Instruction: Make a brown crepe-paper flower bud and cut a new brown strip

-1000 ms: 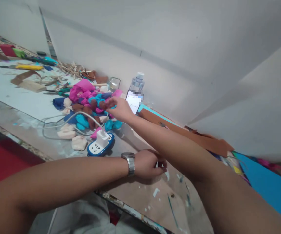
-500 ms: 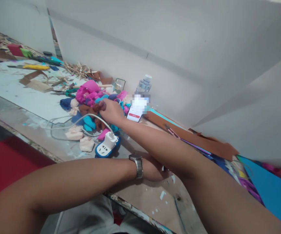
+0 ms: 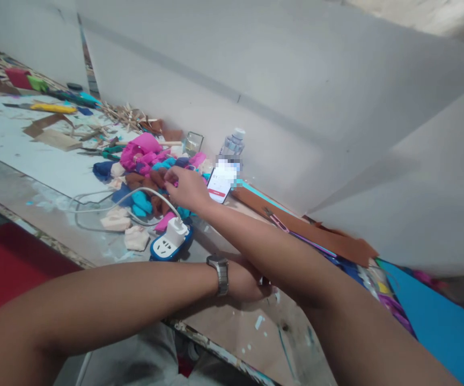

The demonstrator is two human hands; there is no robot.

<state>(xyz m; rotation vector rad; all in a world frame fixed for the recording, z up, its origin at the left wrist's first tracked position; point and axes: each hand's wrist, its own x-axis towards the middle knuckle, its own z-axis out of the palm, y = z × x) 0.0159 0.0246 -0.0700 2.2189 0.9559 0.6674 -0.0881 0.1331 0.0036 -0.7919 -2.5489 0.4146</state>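
My right hand (image 3: 189,187) reaches across my left arm into a pile of crumpled coloured pieces, paper or cloth. Its thumb and fingers close on a brown crumpled piece (image 3: 158,177) among pink, blue, turquoise and cream ones. A bright pink bundle (image 3: 141,150) lies just behind. My left hand (image 3: 245,281), below a metal wristwatch (image 3: 220,273), rests low over the table beneath my right forearm. Its fingers curl in and are partly hidden; a small dark bit shows there that I cannot make out.
A blue-and-white power strip (image 3: 169,241) with a plugged charger and looping white cable (image 3: 147,190) sits near the pile. Behind stand a lit phone (image 3: 219,182) and a water bottle (image 3: 233,143). A yellow utility knife (image 3: 52,108) lies left; brown sheets (image 3: 316,228) lie right.
The whole view has shifted slightly, with things appearing a little further left. My right hand stays at the brown pieces, and my left hand remains under the right forearm.
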